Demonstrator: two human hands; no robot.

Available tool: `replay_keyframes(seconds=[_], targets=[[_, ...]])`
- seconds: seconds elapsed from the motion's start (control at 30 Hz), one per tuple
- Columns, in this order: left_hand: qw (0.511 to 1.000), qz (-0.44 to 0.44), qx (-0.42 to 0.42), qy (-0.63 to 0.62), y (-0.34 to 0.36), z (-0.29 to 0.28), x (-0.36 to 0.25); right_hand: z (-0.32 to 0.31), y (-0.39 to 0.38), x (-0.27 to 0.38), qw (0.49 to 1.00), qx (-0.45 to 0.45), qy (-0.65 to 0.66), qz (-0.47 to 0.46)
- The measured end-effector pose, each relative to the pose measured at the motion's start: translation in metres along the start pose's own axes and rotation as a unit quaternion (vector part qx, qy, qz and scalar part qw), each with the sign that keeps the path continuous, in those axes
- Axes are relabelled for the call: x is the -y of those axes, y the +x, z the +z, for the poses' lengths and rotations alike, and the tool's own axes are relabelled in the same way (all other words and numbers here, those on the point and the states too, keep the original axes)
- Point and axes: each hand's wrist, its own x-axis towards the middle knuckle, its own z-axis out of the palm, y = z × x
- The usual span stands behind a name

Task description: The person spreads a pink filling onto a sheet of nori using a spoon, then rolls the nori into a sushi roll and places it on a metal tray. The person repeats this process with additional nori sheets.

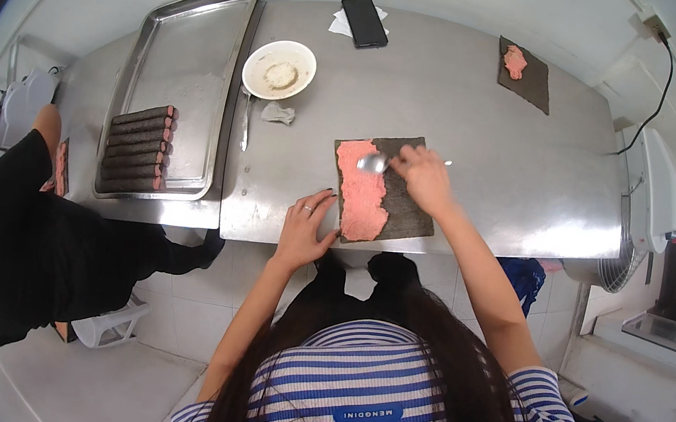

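Note:
A dark seaweed sheet (411, 204) lies in front of me near the table's front edge. Pink paste (363, 206) covers its left part in a broad band, while the right part is bare. My right hand (425, 179) is closed round a metal spoon (372, 163). The spoon's bowl rests on or just over the paste near the far end, and its handle end pokes out to the right of the hand. Fingers apart and holding nothing, my left hand (307, 226) lies at the sheet's near left edge, with fingertips by its border.
Left on the metal table (290, 178), a tray (186, 31) holds several seaweed rolls (138, 148). A white bowl (279, 70), crumpled tissue (278, 114) and phone (365, 23) stand farther back. Another seaweed sheet (526, 75) bears pink paste at far right. A person in black (42, 263) works at left.

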Motion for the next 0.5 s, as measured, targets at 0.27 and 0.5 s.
replay_keyframes(seconds=[0.27,0.5], targets=[[0.999,0.006,-0.033,-0.021,0.017,0.005,0.021,-0.004,-0.013,0.037,0.995,0.085,0.023,0.056],[1.0,0.012,-0.021,0.001,0.033,0.004,0.027,-0.027,-0.055,0.033,0.976,0.166,0.14,0.005]])
